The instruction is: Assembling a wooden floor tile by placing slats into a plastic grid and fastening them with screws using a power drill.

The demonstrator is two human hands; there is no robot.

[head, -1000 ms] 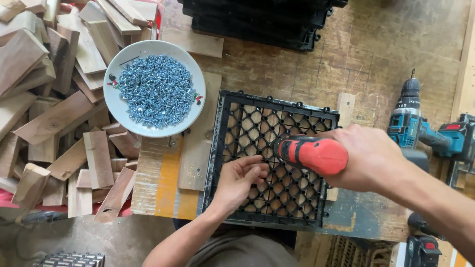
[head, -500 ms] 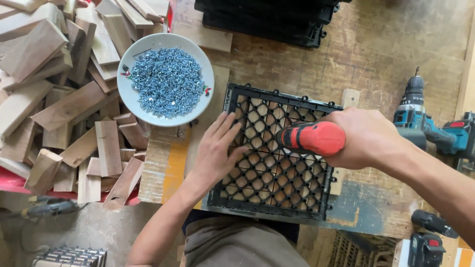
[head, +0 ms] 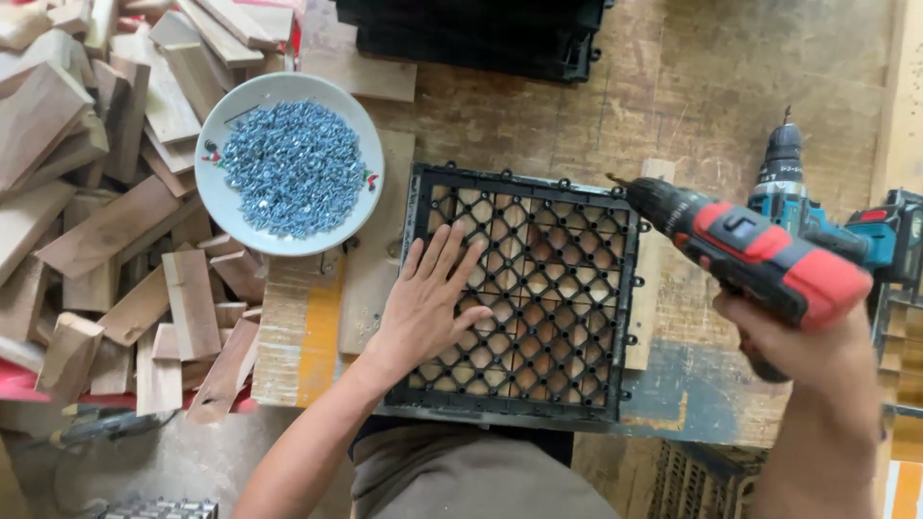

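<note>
Worn wooden worktop (head: 731,86), scuffed and paint-stained, carries all items.

Black plastic lattice tile (head: 524,293), square, lies flat at worktop centre near front edge, w/ wooden slats visible beneath the grid.

Left hand (head: 428,303): flat, fingers spread, palm down on tile's left portion, pressing it, grasping nothing. 1 s ago same hand was pinching at the grid mid-tile; it has since opened and shifted left.

Right hand (head: 798,351): clenched around grip of red-and-black cordless drill (head: 745,250). Drill now raised and off to tile's right, bit tip just over the top right corner, apart from the lattice. 1 s ago drill body sat over tile's centre; it has been drawn back.

Assessment: driving at that spot looks finished; tile held steady, tool clear.

Surroundings:
- White round bowl (head: 216,192) of silvery-blue screws (head: 293,168), just beyond tile's upper left corner.
- Heap of short wooden offcuts (head: 91,221), left side.
- Teal-and-black second drill (head: 798,207), lying right, partly behind the red one.
- Stack of black plastic tiles (head: 481,34), far edge.
</note>
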